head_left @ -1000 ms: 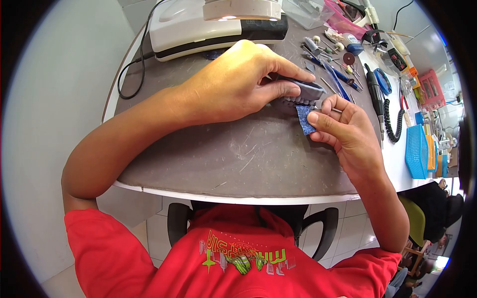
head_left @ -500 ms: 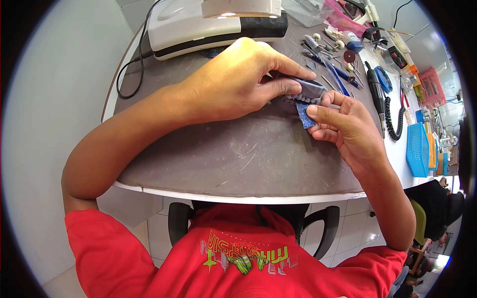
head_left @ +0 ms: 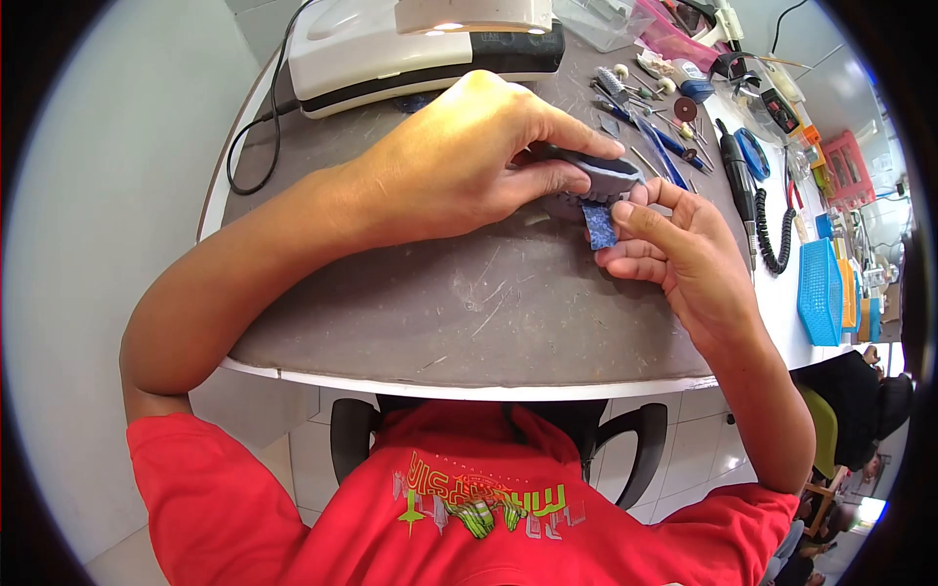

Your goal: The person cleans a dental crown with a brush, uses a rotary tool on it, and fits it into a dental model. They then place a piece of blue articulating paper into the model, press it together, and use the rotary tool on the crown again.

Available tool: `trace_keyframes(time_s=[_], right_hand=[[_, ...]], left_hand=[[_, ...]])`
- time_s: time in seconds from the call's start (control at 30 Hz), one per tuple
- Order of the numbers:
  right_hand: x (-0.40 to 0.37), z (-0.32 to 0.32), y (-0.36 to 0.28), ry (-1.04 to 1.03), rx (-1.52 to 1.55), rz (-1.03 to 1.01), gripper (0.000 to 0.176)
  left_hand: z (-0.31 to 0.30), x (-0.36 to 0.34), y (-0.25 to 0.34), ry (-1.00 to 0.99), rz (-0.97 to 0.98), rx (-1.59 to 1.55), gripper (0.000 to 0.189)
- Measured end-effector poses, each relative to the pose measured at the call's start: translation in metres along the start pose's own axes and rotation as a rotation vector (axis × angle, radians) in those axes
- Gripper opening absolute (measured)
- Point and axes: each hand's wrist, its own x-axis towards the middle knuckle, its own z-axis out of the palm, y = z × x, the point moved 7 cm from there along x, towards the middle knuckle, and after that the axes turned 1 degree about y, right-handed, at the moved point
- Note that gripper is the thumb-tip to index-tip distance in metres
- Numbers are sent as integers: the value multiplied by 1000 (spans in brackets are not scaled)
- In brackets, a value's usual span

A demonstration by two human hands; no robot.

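Note:
A grey dental model with a row of teeth along its lower side is held over the bench by my left hand. The thumb presses its near side and the fingers reach across its top; part of it is hidden behind them. From the teeth hangs a small strip of blue articulating paper. My right hand is closed at the strip's right edge, with the thumb in front and fingertips behind it. The right index finger lies right at the model's end.
Behind my left hand stands a white and black machine under a lamp. Burs and hand tools lie beyond the model. To the right are a black handpiece with a coiled cord and a blue basket.
My right thumb has slid right, off the face of the blue paper to its edge, so more of the strip shows. The model has tilted slightly, showing more of its top.

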Motion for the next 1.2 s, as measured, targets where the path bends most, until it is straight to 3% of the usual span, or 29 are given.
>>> trace_keyframes(time_s=[0.1, 0.23, 0.3, 0.37, 0.43, 0.6, 0.67, 0.77, 1.0, 1.2], right_hand=[[-4, -9, -5, 23, -143, 10, 18], [-7, -28, -28, 127, -450, -196, 19], [-16, -23, -51, 143, -598, -604, 17], [-17, -18, -57, 146, -640, -684, 12], [-22, 0, -65, 14, -862, -952, 17], [-17, 10, -67, -71, -1020, -1040, 17], [-17, 13, -66, -121, -1054, -1068, 16], [-20, 16, -63, -117, -1096, -1095, 14], [-25, 27, -64, -42, -1113, -1220, 13], [-27, 28, -64, -21, -1119, -1214, 13]], left_hand=[[0, -1, 0, -19, -27, -17, 35], [1, -1, -1, -37, -53, -98, 36], [1, 0, 2, -37, -45, -97, 36], [0, -1, 5, -57, -50, -106, 35], [2, -2, 3, -48, -39, -123, 35], [3, -3, 4, -72, -55, -136, 32], [0, -3, 1, 25, -78, -190, 27], [0, -4, 4, -55, -54, -46, 24], [-1, -5, 4, 2, 47, -49, 25], [-10, 1, -9, -60, -60, -132, 26]])
